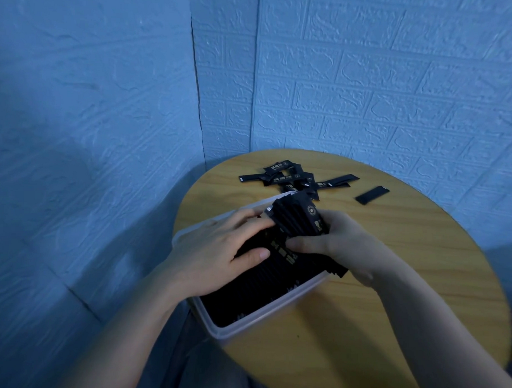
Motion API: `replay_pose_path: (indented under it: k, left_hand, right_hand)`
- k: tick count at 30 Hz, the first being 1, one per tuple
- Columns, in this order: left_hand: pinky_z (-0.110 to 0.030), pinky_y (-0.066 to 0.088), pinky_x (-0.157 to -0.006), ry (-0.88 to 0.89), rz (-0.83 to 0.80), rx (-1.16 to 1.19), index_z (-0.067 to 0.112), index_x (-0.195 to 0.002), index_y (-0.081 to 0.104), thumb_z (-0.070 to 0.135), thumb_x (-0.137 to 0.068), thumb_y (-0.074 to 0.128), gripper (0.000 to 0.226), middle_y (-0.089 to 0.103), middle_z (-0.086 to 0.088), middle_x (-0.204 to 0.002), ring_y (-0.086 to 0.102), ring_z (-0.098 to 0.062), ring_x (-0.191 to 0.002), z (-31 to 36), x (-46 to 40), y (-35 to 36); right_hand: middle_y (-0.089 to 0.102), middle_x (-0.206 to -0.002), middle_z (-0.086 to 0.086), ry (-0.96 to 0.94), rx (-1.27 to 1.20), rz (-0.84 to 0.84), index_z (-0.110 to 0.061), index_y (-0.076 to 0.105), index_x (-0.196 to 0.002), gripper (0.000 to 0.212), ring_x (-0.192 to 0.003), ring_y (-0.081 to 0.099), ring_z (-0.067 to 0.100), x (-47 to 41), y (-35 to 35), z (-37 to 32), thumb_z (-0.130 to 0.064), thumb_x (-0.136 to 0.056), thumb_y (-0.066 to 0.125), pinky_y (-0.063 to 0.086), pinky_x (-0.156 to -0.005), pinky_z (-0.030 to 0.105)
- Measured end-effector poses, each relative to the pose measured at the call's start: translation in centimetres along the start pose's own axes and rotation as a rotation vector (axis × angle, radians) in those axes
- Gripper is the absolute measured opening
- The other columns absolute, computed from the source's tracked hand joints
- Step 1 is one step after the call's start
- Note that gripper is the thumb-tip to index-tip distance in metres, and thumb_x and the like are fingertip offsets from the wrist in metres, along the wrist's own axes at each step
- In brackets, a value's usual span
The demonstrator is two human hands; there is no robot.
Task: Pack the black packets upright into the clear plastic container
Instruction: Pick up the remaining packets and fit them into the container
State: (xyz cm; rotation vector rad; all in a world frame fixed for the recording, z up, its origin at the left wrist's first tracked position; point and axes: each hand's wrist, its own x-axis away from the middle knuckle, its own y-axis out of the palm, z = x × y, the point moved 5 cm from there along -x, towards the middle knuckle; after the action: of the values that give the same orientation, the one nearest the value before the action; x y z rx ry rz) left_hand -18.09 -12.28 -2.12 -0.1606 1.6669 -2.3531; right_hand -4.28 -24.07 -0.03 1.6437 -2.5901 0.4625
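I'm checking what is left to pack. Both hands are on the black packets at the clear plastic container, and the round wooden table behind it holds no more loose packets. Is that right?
Not quite. The left hand and right hand are on the black packets at the clear plastic container, but the head view shows a loose pile of black packets and one single black packet lying on the round wooden table behind it.

A round wooden table [396, 247] stands in a corner formed by two blue walls [361, 74]. The wall surface is embossed with a brick pattern. Lighting is dim and blue-tinted.
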Motion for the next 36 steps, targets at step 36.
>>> replay_pose_path:
  k: [36]
  left_hand:
    - [-0.038, 0.046, -0.091, -0.019, -0.079, 0.101, 0.054, -0.118, 0.048, 0.081, -0.080, 0.027, 0.051, 0.030, 0.025, -0.113, 0.046, -0.002, -0.108, -0.1, -1.3, 0.2]
  right_hand:
    - [0.073, -0.086, 0.003, -0.065, 0.253, 0.138, -0.017, 0.067, -0.100, 0.016, -0.079, 0.070, 0.019, 0.5, -0.5, -0.1, -0.014, -0.085, 0.070, 0.059, -0.074, 0.038]
